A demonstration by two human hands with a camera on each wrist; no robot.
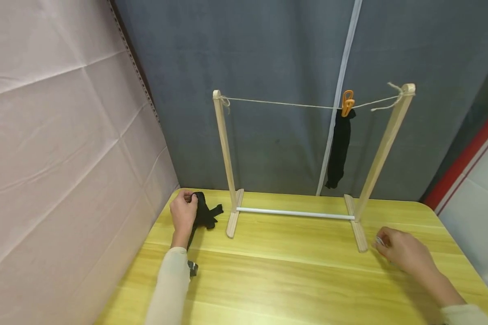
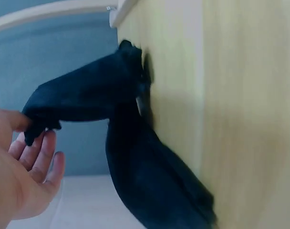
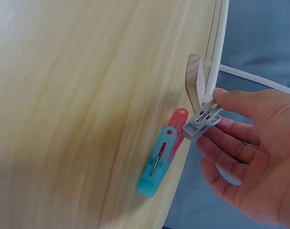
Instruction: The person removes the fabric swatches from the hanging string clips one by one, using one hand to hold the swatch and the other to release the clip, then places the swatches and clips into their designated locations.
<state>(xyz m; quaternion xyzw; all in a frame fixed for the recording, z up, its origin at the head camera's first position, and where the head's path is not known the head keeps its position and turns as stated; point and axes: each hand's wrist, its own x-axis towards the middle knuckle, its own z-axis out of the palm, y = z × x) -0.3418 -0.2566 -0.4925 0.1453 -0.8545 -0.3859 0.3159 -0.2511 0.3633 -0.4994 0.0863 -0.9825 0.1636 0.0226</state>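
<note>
My left hand (image 1: 183, 212) pinches one end of a black sock (image 2: 83, 93) at the left side of the table, lifting that end while the rest trails down onto the wood. A second black length of cloth (image 2: 150, 176) runs below it in the left wrist view. Over at the right, my right hand (image 1: 406, 250) holds a grey clothespin (image 3: 202, 120) between thumb and fingers. Just below it, a blue clothespin (image 3: 157, 164) and a red clothespin (image 3: 180, 119) lie together on the table. Another black sock (image 1: 339, 149) hangs from the string, gripped by an orange clothespin (image 1: 347, 104).
A wooden stand with a left post (image 1: 225, 151) and a right post (image 1: 384, 151) carries the string (image 1: 282, 104). A white rod (image 1: 294, 213) joins its feet low down. A pale curtain (image 1: 65, 158) borders the left; a grey curtain (image 1: 268, 54) hangs behind.
</note>
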